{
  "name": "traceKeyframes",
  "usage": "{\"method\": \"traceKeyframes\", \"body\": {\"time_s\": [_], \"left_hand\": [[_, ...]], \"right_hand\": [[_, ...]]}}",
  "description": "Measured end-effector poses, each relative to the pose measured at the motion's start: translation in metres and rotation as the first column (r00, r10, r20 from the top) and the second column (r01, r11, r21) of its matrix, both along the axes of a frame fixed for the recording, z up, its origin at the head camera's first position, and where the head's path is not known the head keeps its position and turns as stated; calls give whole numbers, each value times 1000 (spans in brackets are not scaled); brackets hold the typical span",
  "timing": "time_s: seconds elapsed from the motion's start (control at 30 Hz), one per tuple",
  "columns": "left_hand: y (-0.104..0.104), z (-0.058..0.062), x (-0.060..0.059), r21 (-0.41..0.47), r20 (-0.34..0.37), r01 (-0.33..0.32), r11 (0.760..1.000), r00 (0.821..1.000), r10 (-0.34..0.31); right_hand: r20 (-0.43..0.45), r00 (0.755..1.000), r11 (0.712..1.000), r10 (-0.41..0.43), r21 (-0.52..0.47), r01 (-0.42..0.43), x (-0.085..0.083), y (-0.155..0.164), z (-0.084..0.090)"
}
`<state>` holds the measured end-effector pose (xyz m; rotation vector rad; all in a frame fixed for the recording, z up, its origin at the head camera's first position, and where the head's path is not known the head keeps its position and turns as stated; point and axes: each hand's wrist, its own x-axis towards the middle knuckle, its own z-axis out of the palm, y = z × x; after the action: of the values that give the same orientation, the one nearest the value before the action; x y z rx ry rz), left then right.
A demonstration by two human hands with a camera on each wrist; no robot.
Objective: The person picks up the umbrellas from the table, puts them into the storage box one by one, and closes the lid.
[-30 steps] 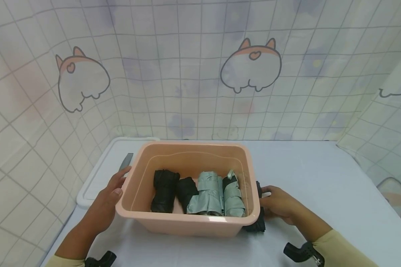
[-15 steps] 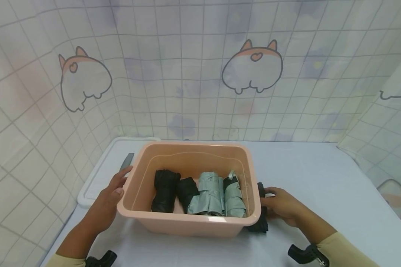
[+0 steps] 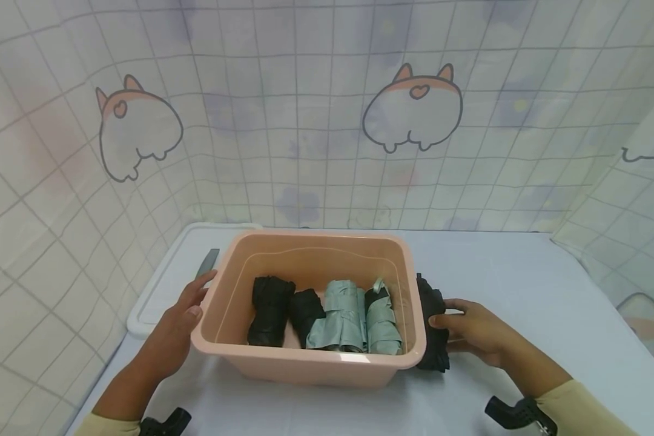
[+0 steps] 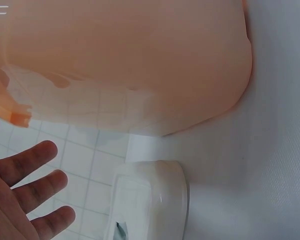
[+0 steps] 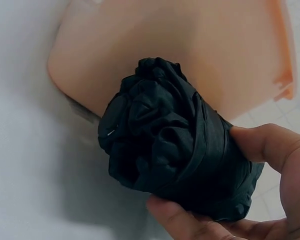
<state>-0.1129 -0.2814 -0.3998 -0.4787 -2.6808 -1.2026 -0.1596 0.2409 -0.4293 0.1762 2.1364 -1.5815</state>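
A folded black umbrella (image 3: 433, 327) is in my right hand (image 3: 479, 333), just right of the pink plastic tub (image 3: 327, 368). In the right wrist view, the thumb and fingers grip the umbrella's gathered cloth (image 5: 165, 135) from both sides, and its end points toward the camera. My left hand (image 3: 171, 330) lies along the tub's left rim. Its fingers (image 4: 42, 187) look spread and fairly straight in the left wrist view. Inside the tub are two black rolled bundles (image 3: 270, 312) and two silvery-green ones (image 3: 342, 315), which look like folded umbrellas.
Behind the left hand lies a white, rounded-corner board or lid (image 3: 169, 275) bearing a grey flat piece (image 3: 208, 261). White cloth covers the table (image 3: 485, 266). A grid-patterned curtain (image 3: 305, 121) hangs along the back and both sides.
My right hand has moved slightly right with the black umbrella, which now shows more beside the tub and has turned somewhat. The left hand and the tub have stayed in place.
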Motion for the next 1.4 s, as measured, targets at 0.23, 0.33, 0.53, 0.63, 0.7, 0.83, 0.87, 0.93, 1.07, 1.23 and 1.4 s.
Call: {"method": "traceKeyframes", "body": {"time_s": [0.23, 0.33, 0.53, 0.63, 0.7, 0.83, 0.87, 0.93, 1.07, 1.23, 1.4], "left_hand": [[0, 0, 0, 9, 14, -1, 1000, 1000, 1], [-1, 0, 0, 11, 17, 1, 1000, 1000, -1], [0, 0, 0, 12, 17, 5, 1000, 1000, -5], [0, 0, 0, 11, 20, 3, 1000, 1000, -4], [0, 1, 0, 9, 19, 3, 1000, 1000, -3], [-1, 0, 0, 11, 18, 7, 1000, 1000, -7], [-1, -1, 0, 13, 19, 7, 1000, 1000, -8], [-1, -1, 0, 20, 21, 10, 1000, 1000, -10], [-2, -1, 0, 35, 23, 20, 999, 1000, -21], [-2, 0, 0, 49, 25, 33, 998, 999, -35], [-2, 0, 1, 54, 27, 34, 998, 999, -35]], "right_hand": [[-19, 1000, 1000, 12, 7, -12, -2, 6, 12], [-26, 999, 1000, 20, 0, -20, -2, 8, 17], [-35, 999, 999, 32, 2, -32, -1, 13, 30], [-43, 998, 999, 37, 9, -36, -1, 14, 36], [-44, 998, 999, 39, 8, -39, -1, 16, 40], [-46, 998, 999, 47, 5, -47, -1, 18, 47], [-47, 998, 999, 49, 5, -49, -1, 18, 48], [-49, 997, 999, 53, -1, -53, 0, 20, 51], [-52, 996, 998, 66, -11, -66, 0, 23, 58], [-63, 995, 997, 75, -6, -75, -1, 27, 68], [-84, 993, 996, 88, 8, -87, -2, 29, 77]]}}
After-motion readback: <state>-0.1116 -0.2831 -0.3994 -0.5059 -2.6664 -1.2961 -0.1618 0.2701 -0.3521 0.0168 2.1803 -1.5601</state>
